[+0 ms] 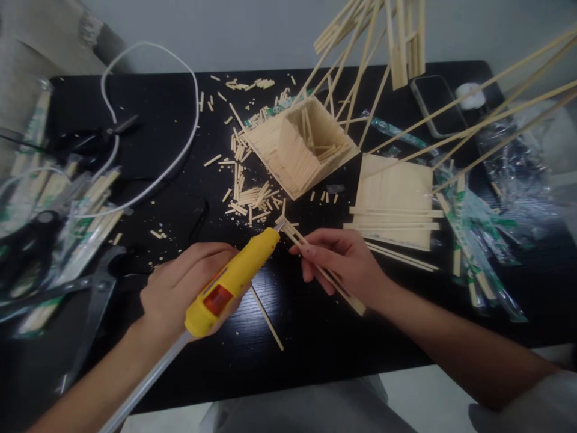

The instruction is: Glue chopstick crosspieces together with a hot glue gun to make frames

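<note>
My left hand (187,288) is wrapped round a yellow hot glue gun (246,264), with a glue stick (148,379) trailing from its back end. The gun's metal tip meets the far end of some thin wooden sticks (340,287). Those sticks lie side by side, slightly apart, pinched in my right hand (345,258). One loose stick (268,319) rests on the table below the gun. Beyond both hands stands a hollow wooden box (297,156) on a square base, made of glued sticks, with loose pieces inside.
Many cut stick pieces (255,198) litter the black table (243,373). At right are a flat stick panel (394,186), upright long sticks (360,72), a phone (437,105) and plastic wrappers (491,240). Pliers (101,282), wrapped chopsticks (85,246) and a white cable (196,102) lie left.
</note>
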{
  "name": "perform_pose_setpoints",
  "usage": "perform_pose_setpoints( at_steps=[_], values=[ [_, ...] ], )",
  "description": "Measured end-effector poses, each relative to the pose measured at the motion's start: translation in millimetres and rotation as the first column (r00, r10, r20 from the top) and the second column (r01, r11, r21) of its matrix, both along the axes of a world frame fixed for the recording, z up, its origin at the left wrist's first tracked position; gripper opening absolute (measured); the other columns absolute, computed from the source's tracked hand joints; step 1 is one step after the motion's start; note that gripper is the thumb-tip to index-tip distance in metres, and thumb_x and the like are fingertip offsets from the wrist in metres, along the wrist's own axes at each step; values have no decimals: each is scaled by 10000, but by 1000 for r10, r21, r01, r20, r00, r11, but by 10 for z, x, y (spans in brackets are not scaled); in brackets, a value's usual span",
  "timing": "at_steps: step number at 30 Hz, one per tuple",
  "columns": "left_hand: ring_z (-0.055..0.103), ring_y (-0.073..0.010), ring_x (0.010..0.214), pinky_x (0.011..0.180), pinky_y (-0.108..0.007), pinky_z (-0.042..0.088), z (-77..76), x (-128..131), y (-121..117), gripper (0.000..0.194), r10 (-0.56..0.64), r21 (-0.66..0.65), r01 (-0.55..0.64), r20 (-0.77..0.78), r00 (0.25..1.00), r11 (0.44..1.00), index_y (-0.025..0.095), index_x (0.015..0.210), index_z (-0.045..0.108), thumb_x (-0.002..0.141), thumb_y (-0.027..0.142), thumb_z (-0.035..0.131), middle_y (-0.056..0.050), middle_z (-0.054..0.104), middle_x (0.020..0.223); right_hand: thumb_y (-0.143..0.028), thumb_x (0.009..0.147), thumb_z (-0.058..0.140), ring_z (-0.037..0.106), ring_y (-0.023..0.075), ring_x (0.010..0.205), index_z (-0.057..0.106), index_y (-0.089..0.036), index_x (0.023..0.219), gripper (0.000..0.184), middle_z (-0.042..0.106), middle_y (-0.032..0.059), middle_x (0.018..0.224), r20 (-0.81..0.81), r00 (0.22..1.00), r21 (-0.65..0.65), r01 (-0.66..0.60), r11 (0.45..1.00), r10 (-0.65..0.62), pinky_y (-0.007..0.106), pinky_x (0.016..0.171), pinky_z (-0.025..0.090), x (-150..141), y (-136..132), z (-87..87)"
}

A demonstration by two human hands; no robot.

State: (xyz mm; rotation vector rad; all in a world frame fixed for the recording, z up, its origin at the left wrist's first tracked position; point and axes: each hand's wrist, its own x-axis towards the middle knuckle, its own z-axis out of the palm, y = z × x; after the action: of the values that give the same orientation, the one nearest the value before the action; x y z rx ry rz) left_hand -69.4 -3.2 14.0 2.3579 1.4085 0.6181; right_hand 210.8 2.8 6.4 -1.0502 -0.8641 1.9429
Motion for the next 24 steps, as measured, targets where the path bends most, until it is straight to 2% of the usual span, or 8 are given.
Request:
perform_pose_setpoints(
  at_steps=[3,5,9,11,15,19,21,24],
  values=[
    [781,-203,896,727,-279,629,-51,-12,-42,214,-152,157,144,38,988,977,242,1147,727,957,336,694,-62,808,1090,-401,915,836,523,50,378,813,-157,922,246,730,-17,636,-16,1000,-11,-15,1000,14,164,338,325,0,9,-4],
    [783,-202,893,717,-290,629,-68,-11,-53,219,-170,215,153,64,983,965,251,1179,701,964,293,692,-53,807,1093,-401,915,837,520,49,376,812,-158,921,244,732,-16,638,-25,1000,-7,-18,1000,18,165,335,323,2,13,-8],
    [779,-206,845,607,-275,580,-62,0,-46,154,-69,149,66,15,997,987,231,1092,717,962,307,682,-55,805,1021,-400,916,838,525,49,379,814,-164,928,237,736,-17,640,-28,999,-5,-21,1000,21,166,341,334,7,19,-1],
    [782,-206,864,634,-271,590,-62,2,-50,179,-94,137,92,10,996,986,232,1112,712,951,308,700,-58,804,1047,-410,909,843,525,52,381,816,-164,922,248,733,-18,634,-14,1000,-8,-21,1000,21,168,342,337,8,20,3],
    [786,-197,872,688,-277,610,-70,8,-52,227,-190,205,174,63,980,963,229,1178,691,953,251,690,-61,806,1096,-401,910,844,523,52,386,824,-158,937,246,734,-15,638,-6,1000,4,-26,1000,26,165,343,336,8,17,-10],
    [772,-196,822,613,-262,578,-60,9,-33,143,-78,138,79,-11,997,987,227,1065,725,960,305,666,-53,803,1013,-393,921,838,525,49,381,819,-157,926,237,737,-13,642,-18,1000,-1,-19,1000,19,163,344,335,7,13,-25],
    [770,-203,835,629,-268,584,-73,-3,-44,159,-71,113,75,-35,997,991,229,1041,740,959,339,658,-57,803,1021,-397,915,841,526,52,380,816,-155,925,244,736,-12,640,-15,1000,-5,-17,1000,17,165,342,334,6,11,-23],
    [773,-208,854,689,-279,610,-119,-39,-68,222,-147,146,142,24,989,979,236,1140,739,965,349,666,-66,806,1078,-424,897,852,517,57,379,815,-153,930,275,724,-17,626,6,1000,-3,-18,1000,18,170,338,328,1,11,-5]
  ],
)
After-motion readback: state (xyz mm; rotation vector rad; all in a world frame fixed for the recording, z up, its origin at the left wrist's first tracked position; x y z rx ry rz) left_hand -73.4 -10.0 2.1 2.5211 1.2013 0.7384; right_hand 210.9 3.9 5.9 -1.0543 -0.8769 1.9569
